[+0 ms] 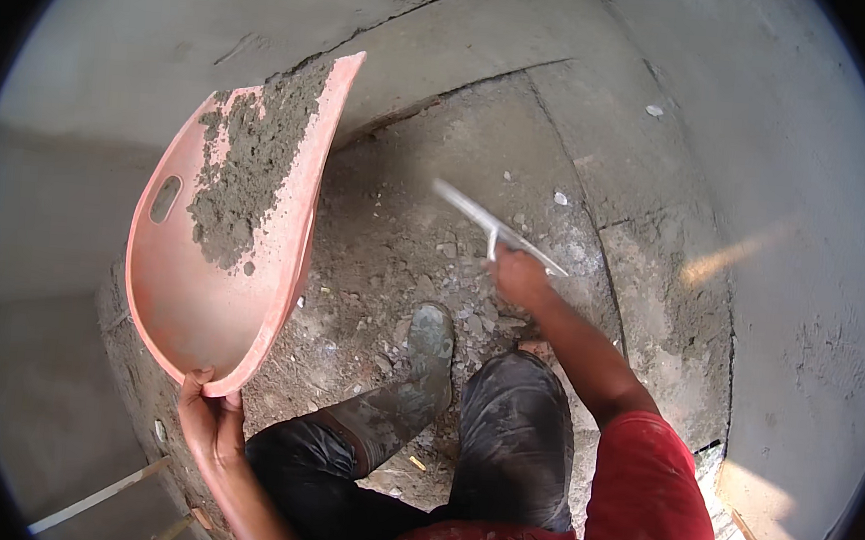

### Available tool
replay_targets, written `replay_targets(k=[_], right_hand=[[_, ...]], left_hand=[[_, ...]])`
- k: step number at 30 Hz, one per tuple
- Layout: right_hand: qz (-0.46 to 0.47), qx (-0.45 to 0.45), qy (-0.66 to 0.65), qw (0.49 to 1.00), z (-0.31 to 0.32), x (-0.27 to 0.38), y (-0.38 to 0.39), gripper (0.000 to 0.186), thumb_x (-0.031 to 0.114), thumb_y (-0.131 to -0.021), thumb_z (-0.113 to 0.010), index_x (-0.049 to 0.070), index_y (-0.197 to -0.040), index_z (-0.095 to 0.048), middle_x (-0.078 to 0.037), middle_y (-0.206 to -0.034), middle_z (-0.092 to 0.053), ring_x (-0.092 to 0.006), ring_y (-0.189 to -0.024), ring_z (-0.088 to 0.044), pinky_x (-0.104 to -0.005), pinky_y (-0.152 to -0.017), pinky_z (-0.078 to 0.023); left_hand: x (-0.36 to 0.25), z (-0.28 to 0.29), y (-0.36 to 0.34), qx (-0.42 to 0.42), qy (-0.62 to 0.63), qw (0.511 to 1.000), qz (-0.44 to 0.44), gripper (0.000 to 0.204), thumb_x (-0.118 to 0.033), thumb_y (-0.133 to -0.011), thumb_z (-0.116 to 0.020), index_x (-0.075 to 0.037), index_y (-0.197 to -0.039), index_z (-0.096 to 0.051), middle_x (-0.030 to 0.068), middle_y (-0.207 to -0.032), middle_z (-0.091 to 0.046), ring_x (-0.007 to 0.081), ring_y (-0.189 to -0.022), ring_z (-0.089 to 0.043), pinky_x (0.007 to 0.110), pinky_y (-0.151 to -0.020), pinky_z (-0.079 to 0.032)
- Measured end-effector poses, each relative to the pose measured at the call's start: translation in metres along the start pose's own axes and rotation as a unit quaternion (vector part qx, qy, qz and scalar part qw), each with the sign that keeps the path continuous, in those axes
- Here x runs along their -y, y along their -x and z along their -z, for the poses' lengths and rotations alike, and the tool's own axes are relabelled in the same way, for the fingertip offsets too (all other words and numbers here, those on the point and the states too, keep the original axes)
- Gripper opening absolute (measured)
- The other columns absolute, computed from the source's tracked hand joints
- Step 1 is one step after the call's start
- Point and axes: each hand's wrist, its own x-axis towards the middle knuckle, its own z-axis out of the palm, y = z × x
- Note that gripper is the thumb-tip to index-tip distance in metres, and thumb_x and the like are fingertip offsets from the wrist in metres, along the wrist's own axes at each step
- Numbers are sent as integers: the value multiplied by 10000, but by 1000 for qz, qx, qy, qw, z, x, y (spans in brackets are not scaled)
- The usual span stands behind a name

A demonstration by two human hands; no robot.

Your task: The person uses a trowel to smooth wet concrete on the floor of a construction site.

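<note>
Left fingers [195, 387] pinched, right fingers [512, 275] curled tight

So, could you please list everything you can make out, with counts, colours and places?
Curved pan: one, pink, left of centre
Mortar-like mix: one mass, grey, in the pan
Flat trowel: one, pale, centre
Floor: one, grey-brown, centre
Rubble: many pieces, grey, on floor
Walls: at least two, grey, left and right
Thin strip: at least one, pale, lower left
Boot: one showing, grey-green, below centre
Trousers: one pair, dark, bottom
Shirt: one, red, bottom
Left hand: one, bare, on pan's near rim
Right hand: one, bare, gripping trowel
</note>
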Motion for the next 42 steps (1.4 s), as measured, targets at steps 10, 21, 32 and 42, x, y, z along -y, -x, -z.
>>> replay_targets(k=[10,21,32,42], right_hand=[[64,-56,52,995,-66,-27,296,398,314,-937,-505,20,-1202,-544,-211,-813,-697,-381,-739,-691,-498,-657,-541],[-135,-155,-211,956,-163,-76,507,522,440,-961,-500,17,-1265,-525,-304,-1025,-658,-469,-985,-629,-517,-861,-500],[-474,-424,-383,670,-188,-202,581,641,510,-946,-498,-92,-1128,-618,-363,-1013,-637,-489,-1024,-615,-508,-895,-474],[-311,-476,-309,762,-65,-205,394,538,445,-926,-541,-70,-1058,-623,-316,-934,-665,-469,-910,-646,-506,-847,-516]], left_hand=[[9,26,141,62,-52,995,-50,396,40,-812,-537,52,-1207,-513,150,-1118,-629,259,-955,-679,357,-810,-629],[96,68,328,223,-267,910,-224,536,58,-756,-482,-28,-1285,-470,100,-1062,-609,253,-873,-670,367,-680,-627],[215,91,265,187,-273,930,-162,532,79,-770,-456,-122,-1262,-479,45,-911,-574,157,-637,-580,277,-429,-476],[312,96,266,163,-308,927,-140,553,45,-824,-496,-141,-1340,-422,56,-1007,-581,164,-747,-605,276,-515,-504]])
